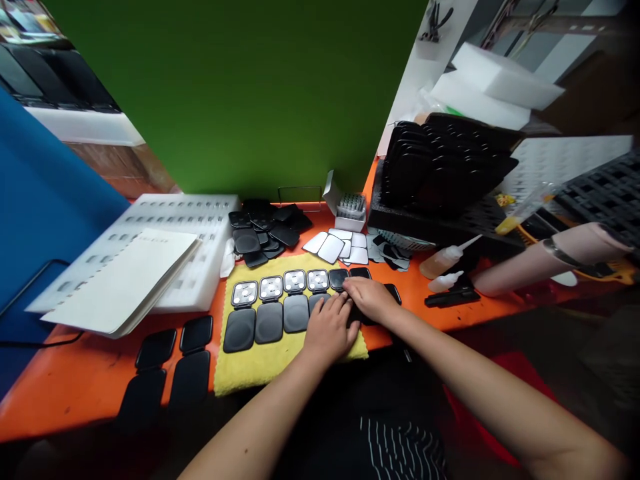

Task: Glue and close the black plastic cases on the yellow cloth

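Cases [269, 323] look part-done: four silver lids [271, 287], 10 o'clock from left hand [328, 328].
Black lids [339, 279] by right hand [369, 297] look unfinished; can't tell either hand's grip.

Bright orange on the worktop [65, 393], plain yellow on the cloth [250, 373] at its front edge. Black on the cases [269, 323] there, silvery with pale round spots inside four of the lids [271, 288]. Black again on the pile [285, 233] and stack [440, 167] near the back edge; white on the cards [330, 249] between. Toward the left edge, white with rows of greyish slots on the foam [215, 267], cream on the notebook [125, 287]. Pale pink on the roll [530, 267] toward the right edge. Deep green on the board [240, 100] behind the back edge.
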Tool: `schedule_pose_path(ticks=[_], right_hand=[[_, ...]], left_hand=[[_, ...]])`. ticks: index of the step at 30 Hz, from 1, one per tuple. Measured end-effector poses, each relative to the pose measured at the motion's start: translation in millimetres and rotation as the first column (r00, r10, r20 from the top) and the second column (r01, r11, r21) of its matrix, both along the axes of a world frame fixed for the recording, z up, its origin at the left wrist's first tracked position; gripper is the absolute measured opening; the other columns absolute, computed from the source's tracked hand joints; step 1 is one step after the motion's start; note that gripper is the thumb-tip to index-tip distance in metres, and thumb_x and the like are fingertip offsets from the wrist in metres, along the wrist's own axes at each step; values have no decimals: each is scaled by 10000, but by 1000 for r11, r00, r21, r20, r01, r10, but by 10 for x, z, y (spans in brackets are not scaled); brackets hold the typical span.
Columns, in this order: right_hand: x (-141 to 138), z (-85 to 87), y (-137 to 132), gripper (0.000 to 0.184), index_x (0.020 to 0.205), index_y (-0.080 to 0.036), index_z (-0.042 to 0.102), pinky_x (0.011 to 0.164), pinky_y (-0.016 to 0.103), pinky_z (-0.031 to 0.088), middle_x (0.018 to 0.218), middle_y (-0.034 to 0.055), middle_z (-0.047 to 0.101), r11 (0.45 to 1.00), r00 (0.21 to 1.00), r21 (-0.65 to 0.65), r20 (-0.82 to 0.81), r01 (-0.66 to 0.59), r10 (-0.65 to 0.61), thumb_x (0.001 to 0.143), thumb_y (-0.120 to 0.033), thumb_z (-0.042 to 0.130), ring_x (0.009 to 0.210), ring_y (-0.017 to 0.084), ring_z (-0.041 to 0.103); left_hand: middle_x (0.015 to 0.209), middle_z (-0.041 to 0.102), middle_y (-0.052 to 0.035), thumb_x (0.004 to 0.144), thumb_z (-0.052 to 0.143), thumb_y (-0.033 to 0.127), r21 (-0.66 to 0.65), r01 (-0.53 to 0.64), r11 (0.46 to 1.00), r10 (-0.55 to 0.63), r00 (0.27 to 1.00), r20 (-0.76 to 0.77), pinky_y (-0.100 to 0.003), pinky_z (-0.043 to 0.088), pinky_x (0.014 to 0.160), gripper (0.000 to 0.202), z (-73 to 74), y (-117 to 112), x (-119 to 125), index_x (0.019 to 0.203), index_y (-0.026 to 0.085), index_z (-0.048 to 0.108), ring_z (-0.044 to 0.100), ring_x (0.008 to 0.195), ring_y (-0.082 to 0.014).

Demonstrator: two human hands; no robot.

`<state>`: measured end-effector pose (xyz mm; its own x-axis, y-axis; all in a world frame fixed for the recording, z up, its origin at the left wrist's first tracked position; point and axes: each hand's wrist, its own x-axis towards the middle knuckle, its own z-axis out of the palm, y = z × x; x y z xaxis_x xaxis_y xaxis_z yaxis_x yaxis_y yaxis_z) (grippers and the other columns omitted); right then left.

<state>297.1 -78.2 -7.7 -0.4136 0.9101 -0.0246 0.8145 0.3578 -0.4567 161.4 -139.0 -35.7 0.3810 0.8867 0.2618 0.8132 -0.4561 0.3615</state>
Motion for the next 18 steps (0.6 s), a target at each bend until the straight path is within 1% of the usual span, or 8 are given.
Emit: schedule_pose_path(ticks=[3,5,8,10,12,15,16,18], right_hand=[[-26,-6,2,488,1197,-174,499,995,334,288,1290,68,454,988,987,-15,48,-154,154,882,-439,237,1211,182,369],[-77,-7,26,518,1224,-164,471,1015,363,252,1306,84,431,979,972,-24,117,-204,205,878,-464,230,1220,191,357],[-147,-16,98,482,1132,-187,553,1020,375,228,1251,76,494,973,949,5,220,-233,226,898,-418,200,1186,177,403],[-171,-35,154,460,1079,-189,587,1019,371,226,1223,68,523,970,943,38,250,-238,221,904,-385,210,1163,176,427],[-175,-64,198,447,1143,-181,541,1010,355,253,1261,63,487,978,956,62,229,-201,182,896,-398,238,1177,180,409],[-143,-111,231,481,1272,-185,402,998,333,287,1344,47,385,987,973,42,174,-158,148,879,-430,272,1231,178,338],[-128,-124,234,486,1284,-188,384,999,332,287,1353,45,371,986,972,32,173,-164,156,876,-431,279,1237,180,328],[-99,-141,232,477,1270,-182,404,1001,336,281,1343,56,385,981,964,35,198,-188,178,874,-419,288,1228,192,340]], left_hand=[[1116,556,-94,782,490,364,-12,1,1000,-1,1000,-13,-424,276,969,373,-10,13,5,1100,171,517,455,1067,-241],[1046,586,-95,789,479,366,-15,11,1000,-11,1000,-17,-427,272,969,339,-10,23,7,1055,166,544,470,1037,-241],[1096,558,-100,785,484,368,-17,15,1000,-15,1000,-22,-426,277,965,355,11,30,8,1072,164,527,456,1050,-247],[1106,545,-99,783,486,372,-27,9,1000,-10,999,-34,-425,287,956,361,32,27,10,1079,167,516,453,1050,-250],[1098,545,-94,782,488,371,-31,2,1000,-3,999,-41,-423,291,952,362,47,21,13,1084,173,509,448,1058,-252],[1127,532,-83,772,504,365,-22,5,1000,-6,999,-34,-420,288,957,371,48,14,20,1097,187,497,432,1087,-249],[1139,527,-82,770,508,363,-21,6,1000,-7,999,-32,-420,286,958,372,45,13,21,1098,190,495,432,1088,-249],[1140,528,-86,768,510,362,-27,2,1000,-2,999,-35,-426,284,956,367,38,14,23,1091,189,499,439,1079,-251]])
